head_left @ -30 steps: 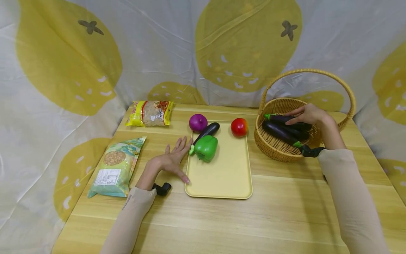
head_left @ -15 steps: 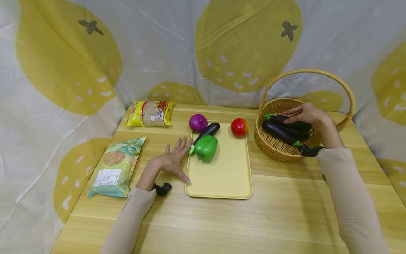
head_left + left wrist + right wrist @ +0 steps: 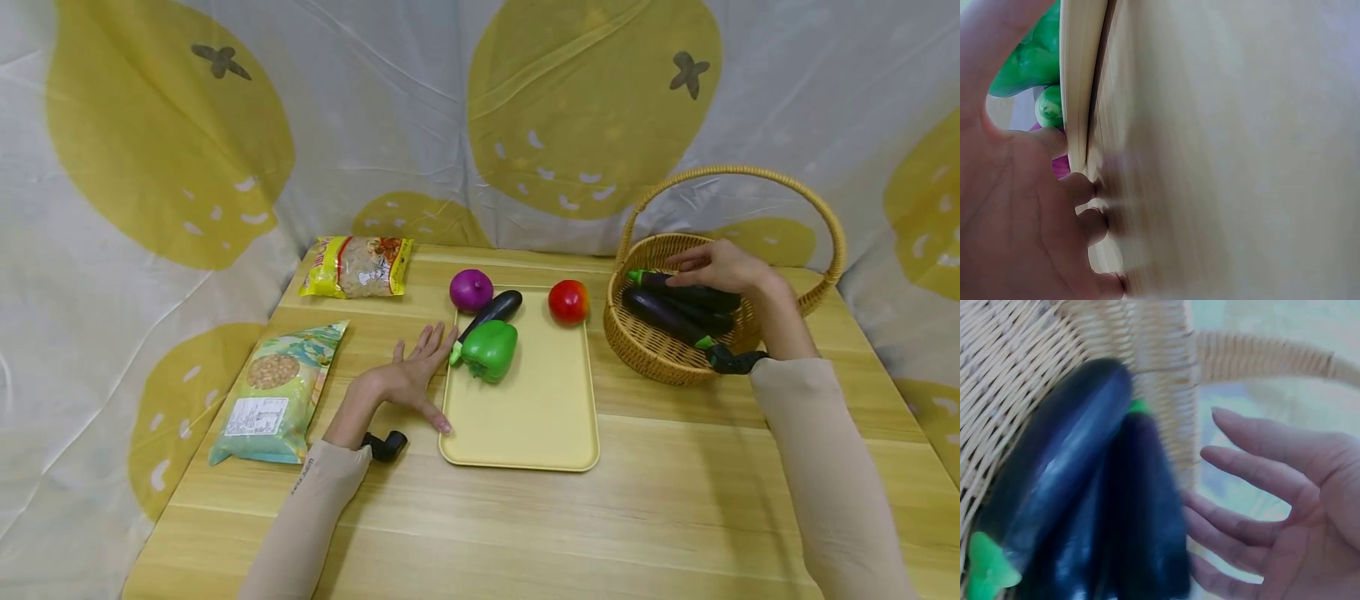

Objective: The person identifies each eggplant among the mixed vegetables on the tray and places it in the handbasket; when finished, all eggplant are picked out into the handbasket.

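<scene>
My left hand (image 3: 408,383) is spread beside the left edge of the yellow tray (image 3: 525,425), thumb and fingertips at its rim. On the tray are a green bell pepper (image 3: 490,350) and a small eggplant (image 3: 502,307). A purple onion (image 3: 471,291) sits at its far left corner, a red round fruit (image 3: 568,302) at the far right. My right hand (image 3: 727,268) is over the wicker basket (image 3: 637,354), fingers loosely bent beside the rear eggplant (image 3: 697,293). In the right wrist view its fingers are apart, gripping nothing; another eggplant (image 3: 1060,462) lies closer to the camera.
A yellow snack bag (image 3: 357,267) lies at the back left, and a green bag (image 3: 277,396) lies in front of it. The basket's tall handle (image 3: 738,171) arches above its rim. A patterned cloth (image 3: 375,108) hangs behind the table.
My right hand's fingers have risen slightly and drawn back from the rear eggplant. My left hand stays by the tray. The head view has shifted a little.
</scene>
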{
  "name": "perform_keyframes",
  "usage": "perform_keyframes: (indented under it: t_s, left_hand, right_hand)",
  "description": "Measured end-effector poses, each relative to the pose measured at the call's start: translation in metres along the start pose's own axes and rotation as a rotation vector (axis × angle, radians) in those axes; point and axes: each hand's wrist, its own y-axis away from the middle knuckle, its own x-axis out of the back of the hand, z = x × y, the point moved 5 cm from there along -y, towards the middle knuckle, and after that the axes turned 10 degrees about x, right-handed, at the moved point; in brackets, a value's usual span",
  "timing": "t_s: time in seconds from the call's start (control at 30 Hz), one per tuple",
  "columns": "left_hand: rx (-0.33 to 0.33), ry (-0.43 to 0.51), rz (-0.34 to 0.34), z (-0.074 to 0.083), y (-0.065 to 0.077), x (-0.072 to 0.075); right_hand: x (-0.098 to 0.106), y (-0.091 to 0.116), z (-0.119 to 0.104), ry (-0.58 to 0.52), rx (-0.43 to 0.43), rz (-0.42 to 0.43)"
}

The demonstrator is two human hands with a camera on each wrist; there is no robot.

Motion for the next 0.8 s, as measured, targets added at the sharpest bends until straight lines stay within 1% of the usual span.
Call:
perform_keyframes:
  t_s: [0.23, 0.33, 0.43, 0.6, 0.7, 0.8]
  left_hand:
    - [0.000, -0.005, 0.002, 0.000, 0.000, 0.001]
    - [-0.004, -0.002, 0.002, 0.000, 0.000, 0.000]
    - [-0.004, -0.001, 0.002, 0.000, 0.000, 0.000]
    - [0.005, -0.009, -0.004, 0.000, 0.001, 0.000]
    - [0.003, -0.006, -0.004, 0.001, 0.001, 0.000]
    - [0.003, -0.007, 0.000, 0.001, 0.002, 0.001]
  right_hand:
    - [-0.003, 0.013, -0.058, 0.109, 0.157, -0.059]
    - [-0.011, 0.017, -0.082, 0.106, 0.225, -0.084]
    - [-0.023, 0.016, -0.102, 0.067, 0.292, -0.127]
    - [-0.050, 0.003, -0.134, 0.007, 0.419, -0.169]
    - [-0.066, -0.011, -0.151, 0.006, 0.495, -0.151]
    - [-0.081, -0.028, -0.161, -0.001, 0.547, -0.128]
